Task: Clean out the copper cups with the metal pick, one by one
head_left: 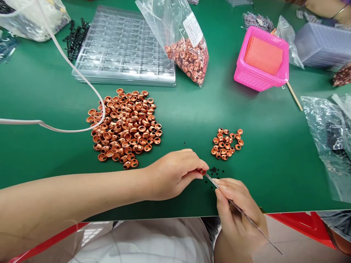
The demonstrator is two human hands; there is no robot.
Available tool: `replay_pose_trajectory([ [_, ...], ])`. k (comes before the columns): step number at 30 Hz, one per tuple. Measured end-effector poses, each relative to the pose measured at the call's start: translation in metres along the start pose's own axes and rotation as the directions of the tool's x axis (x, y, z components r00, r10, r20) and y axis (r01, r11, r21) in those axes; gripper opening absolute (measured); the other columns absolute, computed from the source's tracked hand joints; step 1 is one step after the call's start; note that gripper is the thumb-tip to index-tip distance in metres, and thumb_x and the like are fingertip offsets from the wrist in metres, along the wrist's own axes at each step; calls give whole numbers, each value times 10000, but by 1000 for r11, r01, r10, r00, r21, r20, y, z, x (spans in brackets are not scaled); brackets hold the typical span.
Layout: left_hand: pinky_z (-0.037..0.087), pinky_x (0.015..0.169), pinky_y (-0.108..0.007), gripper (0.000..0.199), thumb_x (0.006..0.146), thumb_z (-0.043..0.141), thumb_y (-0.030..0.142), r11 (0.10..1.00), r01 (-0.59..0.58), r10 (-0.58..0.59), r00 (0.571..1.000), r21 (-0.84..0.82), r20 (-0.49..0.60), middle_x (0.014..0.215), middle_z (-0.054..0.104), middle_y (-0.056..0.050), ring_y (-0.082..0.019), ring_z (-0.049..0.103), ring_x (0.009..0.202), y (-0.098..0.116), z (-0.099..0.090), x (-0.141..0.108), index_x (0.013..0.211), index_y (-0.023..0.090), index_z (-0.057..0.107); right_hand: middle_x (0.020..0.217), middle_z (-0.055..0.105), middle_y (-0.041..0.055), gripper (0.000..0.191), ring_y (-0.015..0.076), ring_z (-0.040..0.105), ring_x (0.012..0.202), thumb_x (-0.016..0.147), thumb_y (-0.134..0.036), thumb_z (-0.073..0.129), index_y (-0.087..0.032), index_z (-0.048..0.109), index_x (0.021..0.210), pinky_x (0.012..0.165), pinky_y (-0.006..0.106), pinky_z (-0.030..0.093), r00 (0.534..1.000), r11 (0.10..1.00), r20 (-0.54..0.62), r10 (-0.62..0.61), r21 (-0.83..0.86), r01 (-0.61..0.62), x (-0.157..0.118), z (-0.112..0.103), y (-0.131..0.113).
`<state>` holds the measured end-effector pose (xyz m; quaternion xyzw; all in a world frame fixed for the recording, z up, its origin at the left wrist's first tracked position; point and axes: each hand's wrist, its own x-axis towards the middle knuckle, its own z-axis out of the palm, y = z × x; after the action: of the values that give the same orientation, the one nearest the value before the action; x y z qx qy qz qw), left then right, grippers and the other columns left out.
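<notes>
My left hand (178,173) pinches a small copper-coloured cup (203,172) with a hole in it, between thumb and fingertips. In my right hand (238,208) is a slim metal pick (251,221), held like a pen; its tip meets the cup. Tiny black rings (214,170) lie scattered on the green table just beside and under the fingertips. Beyond them sits a small group of copper cups (225,144). To the left spreads a much larger heap of the same cups (128,126). What the pick's tip does inside the cup is too small to tell.
Stacked clear plastic trays (123,47) stand behind the heap, beside a bag of copper cups (189,54). A pink basket (261,82) holds an orange-red cloth. A white cable (65,54) loops over the heap's left side. Plastic bags (323,135) lie right; another person's arm (329,9) shows at upper right.
</notes>
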<state>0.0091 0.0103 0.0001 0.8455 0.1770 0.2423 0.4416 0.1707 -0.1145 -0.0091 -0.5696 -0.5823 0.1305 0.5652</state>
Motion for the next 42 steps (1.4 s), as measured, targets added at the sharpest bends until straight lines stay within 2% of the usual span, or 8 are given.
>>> replay_pose_trajectory([
  [8, 471, 759, -262, 160, 933, 506, 90, 1000, -7, 7, 1000, 1, -6, 884, 665, -49, -147, 562, 807, -1, 0, 0, 1056, 140, 596, 945, 714, 33, 343, 185, 677, 868, 781, 33, 615, -199, 650, 1032, 717, 387, 586, 1000, 999, 17, -9, -54, 9, -2, -1, 1],
  [16, 463, 770, -247, 155, 923, 522, 78, 1000, -9, 9, 1000, 5, -9, 888, 672, -45, -141, 557, 813, 0, 0, 0, 1049, 129, 597, 960, 712, 57, 371, 195, 675, 854, 740, 90, 619, -157, 663, 1014, 682, 393, 585, 999, 998, 12, -49, -34, 49, 0, 1, 0],
  [21, 466, 770, -250, 154, 921, 527, 86, 1000, 5, -5, 1000, 3, -4, 893, 678, -43, -145, 565, 819, 0, -1, 0, 1046, 141, 600, 955, 714, 47, 360, 189, 677, 841, 744, 75, 625, -170, 669, 1004, 679, 389, 588, 998, 996, 2, -63, -65, 63, 1, 0, 0],
  [26, 466, 772, -248, 149, 923, 529, 96, 1000, 11, -11, 1000, 3, -1, 891, 676, -42, -143, 567, 818, 1, -1, 1, 1045, 141, 601, 968, 712, 48, 347, 183, 676, 846, 764, 48, 614, -177, 663, 1024, 675, 373, 590, 994, 991, 41, -104, -78, 107, 1, -3, 2],
  [39, 469, 769, -252, 149, 922, 522, 100, 1000, 24, -24, 1000, 2, 7, 899, 673, -41, -143, 575, 819, 1, -1, 1, 1040, 150, 598, 988, 708, 77, 372, 197, 679, 866, 732, 82, 624, -145, 664, 1023, 694, 385, 590, 992, 993, 73, -102, -60, 106, 1, -5, 3],
  [42, 469, 771, -256, 151, 922, 518, 98, 1000, 22, -22, 1000, -2, 3, 897, 672, -41, -143, 573, 819, 1, -1, 1, 1040, 150, 597, 980, 710, 76, 378, 199, 679, 862, 726, 90, 619, -145, 666, 1018, 685, 386, 590, 993, 992, 48, -106, -57, 109, 1, -5, 2],
])
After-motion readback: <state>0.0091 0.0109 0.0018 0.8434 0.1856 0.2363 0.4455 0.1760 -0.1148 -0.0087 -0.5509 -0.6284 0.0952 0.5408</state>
